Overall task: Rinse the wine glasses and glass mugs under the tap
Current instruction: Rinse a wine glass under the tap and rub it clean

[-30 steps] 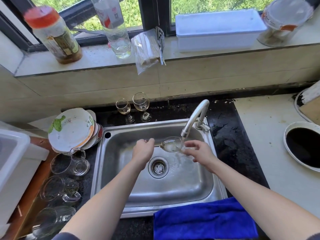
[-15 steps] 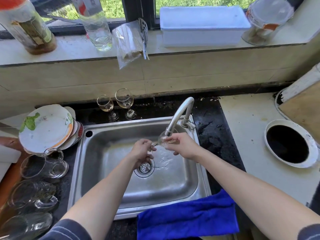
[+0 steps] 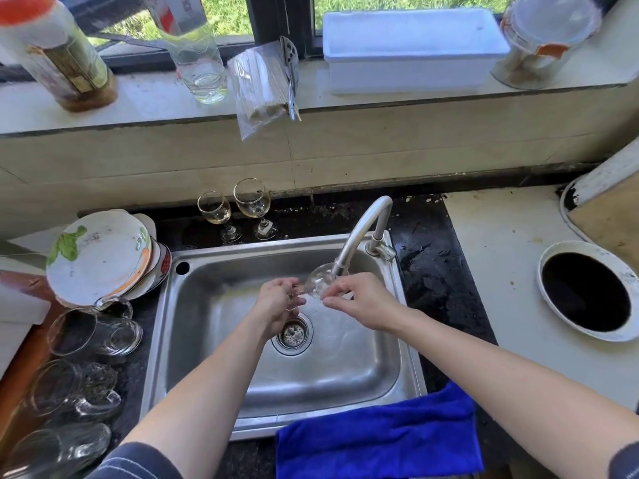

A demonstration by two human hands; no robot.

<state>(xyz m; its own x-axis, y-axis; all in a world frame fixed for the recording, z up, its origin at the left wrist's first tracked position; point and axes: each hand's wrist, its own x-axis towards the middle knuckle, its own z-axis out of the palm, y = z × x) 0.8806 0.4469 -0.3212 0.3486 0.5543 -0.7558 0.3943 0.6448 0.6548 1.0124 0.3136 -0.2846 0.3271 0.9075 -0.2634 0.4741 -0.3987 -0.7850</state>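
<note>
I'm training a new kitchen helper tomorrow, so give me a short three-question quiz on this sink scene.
1. True or false: the left hand and the right hand together hold a wine glass under the tap.
2. Where do the glass mugs lie? A) on the counter left of the sink B) on the windowsill C) in the basin
3. How many standing wine glasses wait behind the sink?
Key: 1 true; 2 A; 3 two.
</note>
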